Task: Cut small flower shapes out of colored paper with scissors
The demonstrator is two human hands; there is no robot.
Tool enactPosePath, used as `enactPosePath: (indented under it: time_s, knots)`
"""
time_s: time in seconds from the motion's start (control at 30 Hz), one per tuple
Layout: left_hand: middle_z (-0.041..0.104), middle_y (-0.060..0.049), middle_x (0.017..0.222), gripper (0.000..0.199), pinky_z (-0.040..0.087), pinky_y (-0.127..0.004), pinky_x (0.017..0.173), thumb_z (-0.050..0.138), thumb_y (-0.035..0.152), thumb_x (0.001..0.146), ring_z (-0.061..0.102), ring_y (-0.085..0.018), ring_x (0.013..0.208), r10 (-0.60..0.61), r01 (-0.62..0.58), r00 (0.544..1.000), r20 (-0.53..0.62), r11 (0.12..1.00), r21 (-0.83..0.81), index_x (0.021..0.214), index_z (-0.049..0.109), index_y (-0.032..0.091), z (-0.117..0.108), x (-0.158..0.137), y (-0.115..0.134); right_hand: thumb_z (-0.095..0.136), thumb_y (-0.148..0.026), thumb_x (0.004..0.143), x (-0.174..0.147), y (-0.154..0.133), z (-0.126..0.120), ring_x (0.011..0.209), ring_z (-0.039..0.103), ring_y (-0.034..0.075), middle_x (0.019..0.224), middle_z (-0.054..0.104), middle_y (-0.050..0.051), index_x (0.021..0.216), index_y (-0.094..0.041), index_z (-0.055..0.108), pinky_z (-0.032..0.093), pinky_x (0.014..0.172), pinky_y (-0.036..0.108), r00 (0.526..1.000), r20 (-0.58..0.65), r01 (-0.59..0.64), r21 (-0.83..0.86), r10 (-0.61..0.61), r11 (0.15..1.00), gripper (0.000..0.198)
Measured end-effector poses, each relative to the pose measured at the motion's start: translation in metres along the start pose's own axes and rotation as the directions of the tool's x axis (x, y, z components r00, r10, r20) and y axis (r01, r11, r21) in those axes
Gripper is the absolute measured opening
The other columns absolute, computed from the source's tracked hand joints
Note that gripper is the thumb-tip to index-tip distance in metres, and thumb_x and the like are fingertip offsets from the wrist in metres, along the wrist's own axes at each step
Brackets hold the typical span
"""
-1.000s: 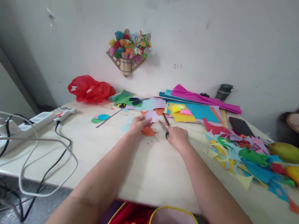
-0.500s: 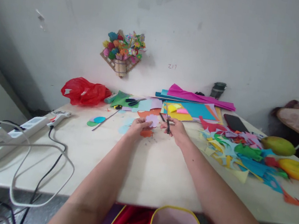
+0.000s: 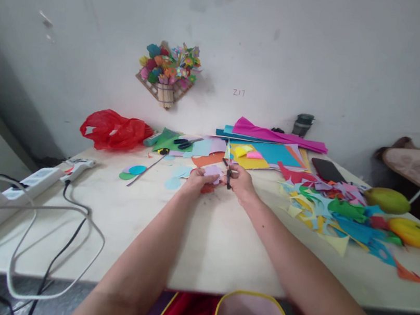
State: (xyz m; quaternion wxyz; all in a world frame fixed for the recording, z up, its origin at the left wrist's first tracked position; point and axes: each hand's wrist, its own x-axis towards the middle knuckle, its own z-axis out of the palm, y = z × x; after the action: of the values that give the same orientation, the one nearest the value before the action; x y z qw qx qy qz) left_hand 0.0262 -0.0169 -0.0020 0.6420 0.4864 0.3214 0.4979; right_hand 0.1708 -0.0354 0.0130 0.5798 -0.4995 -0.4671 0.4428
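Observation:
My left hand [image 3: 196,182] is closed on a small lilac paper piece [image 3: 213,172] with a scalloped edge. Black-handled scissors [image 3: 229,178] are in my right hand [image 3: 242,182], their blades pointing up and away from me, close to the paper's right side. The two hands nearly meet over the table. An orange paper piece [image 3: 207,189] lies under them, partly hidden. Left of my left hand are pale blue paper rounds [image 3: 173,182]. Farther left, a blue round [image 3: 137,170] overlaps green and lilac ones beside a thin dark strip [image 3: 146,170].
Colourful paper scraps [image 3: 342,224] spread on the right, near mangoes [image 3: 412,232] and a phone [image 3: 327,170]. Paper sheets [image 3: 273,154], a second pair of scissors [image 3: 188,143] and a red plastic bag [image 3: 115,130] lie behind. Power strips [image 3: 39,179] with loose cables occupy the left.
My right hand has come closer to my left, and the scissors have turned more upright beside the lilac paper. The whole view has shifted slightly.

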Motion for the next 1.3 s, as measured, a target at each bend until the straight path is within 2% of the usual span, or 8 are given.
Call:
enactPosePath:
  time_s: [0.1, 0.23, 0.37, 0.43, 0.6, 0.77, 0.9, 1.3]
  knots:
    - [0.071, -0.009, 0.076, 0.038, 0.056, -0.029, 0.067, 0.084, 0.028, 0.052, 0.068, -0.018, 0.065, 0.011, -0.011, 1.000, 0.004, 1.000, -0.027, 0.081, 0.067, 0.009, 0.001, 0.001, -0.001, 0.078, -0.020, 0.049, 0.001, 0.001, 0.001, 0.047, 0.056, 0.010, 0.056, 0.057, -0.007, 0.086, -0.019, 0.053, 0.045, 0.047, 0.022, 1.000, 0.027, 0.012, 0.031, -0.013, 0.999, 0.044]
    - [0.071, -0.008, 0.077, 0.031, 0.054, -0.024, 0.054, 0.078, 0.027, 0.063, 0.067, -0.016, 0.059, 0.017, -0.016, 0.998, -0.059, 1.000, 0.012, 0.085, 0.066, 0.009, -0.001, 0.003, 0.002, 0.081, -0.024, 0.050, 0.003, 0.002, -0.005, 0.046, 0.050, 0.008, 0.056, 0.057, -0.007, 0.082, -0.018, 0.055, 0.042, 0.042, 0.020, 0.998, 0.060, 0.028, -0.005, -0.027, 1.000, 0.042]
    - [0.071, -0.008, 0.076, 0.025, 0.050, -0.018, 0.047, 0.075, 0.019, 0.067, 0.067, -0.014, 0.057, 0.054, -0.057, 0.990, -0.132, 0.998, -0.017, 0.086, 0.063, 0.008, -0.002, 0.006, 0.004, 0.079, -0.032, 0.058, 0.004, 0.000, -0.017, 0.045, 0.047, 0.006, 0.055, 0.054, -0.005, 0.079, -0.016, 0.059, 0.038, 0.039, 0.018, 0.987, 0.159, -0.024, -0.098, 0.039, 0.995, 0.033]
    - [0.071, -0.009, 0.076, 0.025, 0.051, -0.019, 0.049, 0.075, 0.017, 0.067, 0.067, -0.015, 0.058, 0.052, -0.058, 0.988, -0.143, 0.997, -0.041, 0.086, 0.063, 0.008, -0.003, 0.006, 0.005, 0.075, -0.036, 0.065, 0.004, -0.001, -0.024, 0.045, 0.048, 0.006, 0.055, 0.054, -0.004, 0.078, -0.016, 0.059, 0.037, 0.038, 0.017, 0.969, 0.238, -0.027, -0.137, 0.059, 0.990, 0.029]
    - [0.072, -0.011, 0.077, 0.022, 0.056, -0.024, 0.057, 0.073, 0.019, 0.068, 0.069, -0.018, 0.062, 0.024, -0.033, 0.991, -0.132, 0.997, -0.073, 0.086, 0.064, 0.009, -0.005, 0.003, 0.006, 0.066, -0.041, 0.075, 0.003, -0.002, -0.035, 0.039, 0.049, 0.006, 0.055, 0.057, -0.002, 0.076, -0.016, 0.056, 0.024, 0.032, 0.017, 0.908, 0.400, 0.004, -0.302, 0.123, 0.953, 0.027]
    - [0.072, -0.010, 0.084, 0.017, 0.057, -0.026, 0.067, 0.069, 0.015, 0.070, 0.070, -0.018, 0.072, 0.037, -0.056, 0.989, -0.142, 0.990, -0.132, 0.086, 0.065, 0.010, -0.007, 0.002, 0.007, 0.059, -0.044, 0.082, 0.000, -0.006, -0.037, 0.041, 0.052, 0.007, 0.058, 0.056, -0.002, 0.078, -0.016, 0.054, 0.027, 0.032, 0.017, 0.849, 0.515, 0.062, -0.323, 0.121, 0.944, 0.029]
    - [0.071, -0.009, 0.087, 0.014, 0.057, -0.026, 0.074, 0.068, 0.009, 0.071, 0.070, -0.017, 0.076, 0.051, -0.079, 0.985, -0.166, 0.982, -0.169, 0.084, 0.065, 0.009, -0.007, 0.003, 0.008, 0.058, -0.043, 0.083, 0.000, -0.005, -0.037, 0.041, 0.052, 0.008, 0.059, 0.056, -0.002, 0.082, -0.016, 0.054, 0.028, 0.032, 0.017, 0.829, 0.547, 0.080, -0.319, 0.115, 0.944, 0.027]
    - [0.072, -0.009, 0.086, 0.014, 0.057, -0.025, 0.077, 0.068, 0.007, 0.071, 0.071, -0.018, 0.080, 0.062, -0.077, 0.995, -0.082, 0.978, -0.196, 0.085, 0.067, 0.008, -0.008, 0.003, 0.005, 0.057, -0.042, 0.083, 0.000, -0.004, -0.037, 0.041, 0.048, 0.007, 0.056, 0.053, -0.002, 0.080, -0.016, 0.053, 0.028, 0.034, 0.017, 0.823, 0.560, 0.103, -0.317, 0.099, 0.943, 0.026]
